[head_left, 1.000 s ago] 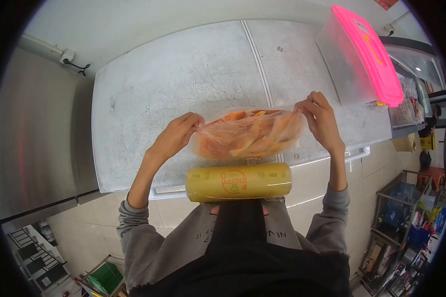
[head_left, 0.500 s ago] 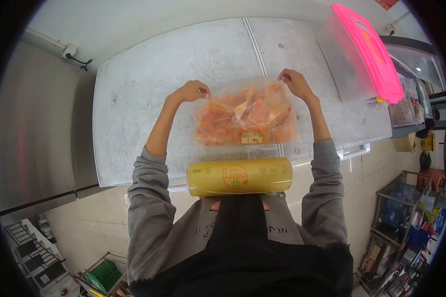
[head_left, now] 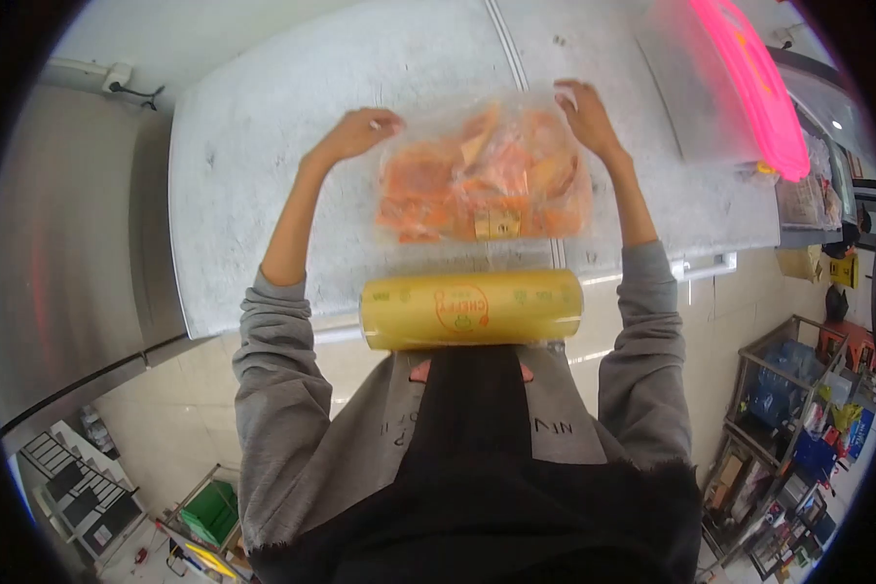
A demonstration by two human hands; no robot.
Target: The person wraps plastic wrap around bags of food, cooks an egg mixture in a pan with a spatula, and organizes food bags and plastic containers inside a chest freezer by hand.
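Observation:
A clear plastic bag [head_left: 487,180] of orange-coloured pieces, with a small yellowish label, lies flat on the grey-white worktop [head_left: 263,127]. At the bag's upper left corner is my left hand [head_left: 355,134], its fingers closed in a pinch on the plastic edge. My right hand [head_left: 589,122] is at the upper right corner, thumb and fingertips bent near the film; blur hides whether they grip it. Between the bag and my body, a yellow roll of wrap [head_left: 470,309] with red and green print lies crosswise at the worktop's front edge.
A clear box with a pink lid [head_left: 754,92] stands at the back right. Beside it is an open case [head_left: 808,190] with packed goods. Metal racks [head_left: 774,399] hold items at the lower right, and a green crate [head_left: 209,511] is at the lower left.
The bag, earlier held up and bunched between both hands, now lies spread out. Both hands have moved away from my body, and the view has tilted slightly.

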